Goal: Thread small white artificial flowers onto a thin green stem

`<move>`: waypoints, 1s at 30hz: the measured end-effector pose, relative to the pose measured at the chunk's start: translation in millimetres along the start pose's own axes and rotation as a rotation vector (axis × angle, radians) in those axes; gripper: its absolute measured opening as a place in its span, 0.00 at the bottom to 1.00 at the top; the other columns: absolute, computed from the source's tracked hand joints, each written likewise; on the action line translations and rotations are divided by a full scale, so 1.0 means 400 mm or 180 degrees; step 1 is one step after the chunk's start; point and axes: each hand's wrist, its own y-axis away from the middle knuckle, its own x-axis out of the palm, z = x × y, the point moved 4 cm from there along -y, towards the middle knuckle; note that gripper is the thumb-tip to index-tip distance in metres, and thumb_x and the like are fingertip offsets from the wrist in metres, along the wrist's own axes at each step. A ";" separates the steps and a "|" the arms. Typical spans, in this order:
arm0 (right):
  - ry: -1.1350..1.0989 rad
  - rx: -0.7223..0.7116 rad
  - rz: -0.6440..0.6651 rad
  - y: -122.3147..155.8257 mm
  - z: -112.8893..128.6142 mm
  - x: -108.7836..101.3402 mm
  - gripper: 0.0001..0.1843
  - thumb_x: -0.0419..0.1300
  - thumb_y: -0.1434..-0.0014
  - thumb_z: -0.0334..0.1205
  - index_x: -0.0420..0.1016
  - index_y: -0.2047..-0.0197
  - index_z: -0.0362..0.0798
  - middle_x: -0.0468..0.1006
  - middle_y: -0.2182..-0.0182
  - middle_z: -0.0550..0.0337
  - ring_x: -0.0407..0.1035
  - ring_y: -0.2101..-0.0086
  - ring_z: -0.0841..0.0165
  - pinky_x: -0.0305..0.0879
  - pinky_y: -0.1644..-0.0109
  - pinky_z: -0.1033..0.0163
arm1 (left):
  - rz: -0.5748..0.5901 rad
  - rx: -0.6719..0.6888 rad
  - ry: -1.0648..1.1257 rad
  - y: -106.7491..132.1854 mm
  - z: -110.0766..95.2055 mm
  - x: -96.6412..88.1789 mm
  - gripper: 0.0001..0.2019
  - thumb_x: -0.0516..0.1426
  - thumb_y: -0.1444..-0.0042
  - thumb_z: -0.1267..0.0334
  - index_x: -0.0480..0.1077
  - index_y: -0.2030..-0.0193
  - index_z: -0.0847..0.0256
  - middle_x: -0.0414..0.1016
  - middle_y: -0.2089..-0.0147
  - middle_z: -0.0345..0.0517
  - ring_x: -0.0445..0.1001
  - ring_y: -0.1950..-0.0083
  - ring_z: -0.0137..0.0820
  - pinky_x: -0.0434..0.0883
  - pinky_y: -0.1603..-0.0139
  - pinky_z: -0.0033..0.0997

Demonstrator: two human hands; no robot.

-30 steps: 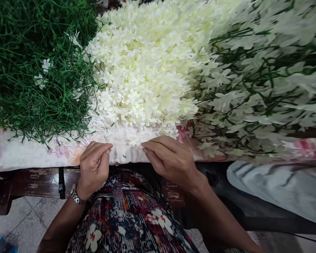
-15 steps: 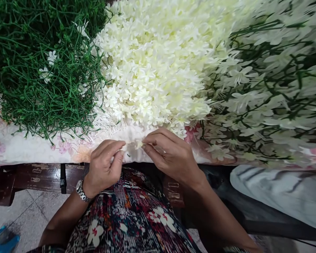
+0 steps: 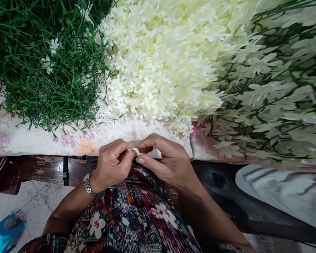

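Close together over the cloth's front edge, both hands work on a small white artificial flower point(image 3: 136, 151). My left hand point(image 3: 114, 161) is closed, its thumb and forefinger pinching one end of the flower. The thumb and forefinger of my right hand point(image 3: 168, 160) close round the other end; their exact contact is partly hidden. Just beyond the hands lies a large heap of cream-white artificial flower heads point(image 3: 163, 70). Loose white stamen threads point(image 3: 107, 114) lie between that heap and a pile of green plastic stems point(image 3: 50, 77) on the left.
White flowers on green stems point(image 3: 268, 98) spread over the right side. A floral-patterned cloth point(image 3: 42, 140) covers the table. At the lower right is a person's pale-clothed leg point(image 3: 281, 193). A blue plastic object point(image 3: 5, 232) stands on the tiled floor at the lower left.
My hands have come closer together, and the white piece from the right fingers now meets the left fingertips. The view has shifted slightly.
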 end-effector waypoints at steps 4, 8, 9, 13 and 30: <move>-0.0036 -0.0050 0.0013 0.001 -0.005 0.008 0.11 0.61 0.54 0.39 0.65 0.68 0.46 0.67 0.75 0.64 0.62 0.74 0.76 0.61 0.71 0.69 | -0.0053 -0.0044 -0.0154 0.000 -0.005 0.001 0.04 0.52 0.51 0.72 0.64 0.75 0.64 0.61 0.80 0.35 0.58 0.79 0.19 0.58 0.78 0.21; -0.0157 0.0033 -0.0029 0.002 -0.015 0.008 0.08 0.61 0.54 0.37 0.64 0.70 0.46 0.66 0.76 0.65 0.61 0.75 0.77 0.60 0.71 0.70 | 0.0026 -0.0089 -0.0044 -0.002 -0.004 0.003 0.05 0.53 0.51 0.71 0.64 0.76 0.64 0.62 0.80 0.35 0.59 0.79 0.19 0.59 0.78 0.21; -0.0239 0.0076 -0.0041 0.002 -0.019 0.007 0.06 0.60 0.52 0.36 0.64 0.71 0.46 0.66 0.77 0.65 0.61 0.75 0.78 0.59 0.72 0.70 | 0.0082 -0.0104 0.0063 -0.003 -0.003 0.004 0.04 0.53 0.50 0.70 0.65 0.75 0.64 0.63 0.80 0.36 0.59 0.79 0.19 0.59 0.77 0.20; -0.0609 0.0248 0.0023 0.009 -0.031 0.007 0.04 0.56 0.49 0.35 0.65 0.73 0.45 0.66 0.79 0.66 0.60 0.78 0.79 0.57 0.75 0.71 | 0.0458 -0.0290 0.0634 -0.005 0.005 0.007 0.05 0.54 0.49 0.69 0.68 0.74 0.64 0.66 0.79 0.37 0.61 0.78 0.19 0.61 0.77 0.20; 0.0173 -0.0007 -0.0051 0.020 -0.021 0.011 0.04 0.52 0.46 0.32 0.66 0.66 0.48 0.70 0.76 0.64 0.63 0.76 0.77 0.60 0.74 0.71 | 0.0591 -0.0785 0.1148 -0.001 0.022 0.001 0.07 0.52 0.48 0.64 0.69 0.73 0.63 0.66 0.79 0.39 0.63 0.78 0.22 0.62 0.77 0.22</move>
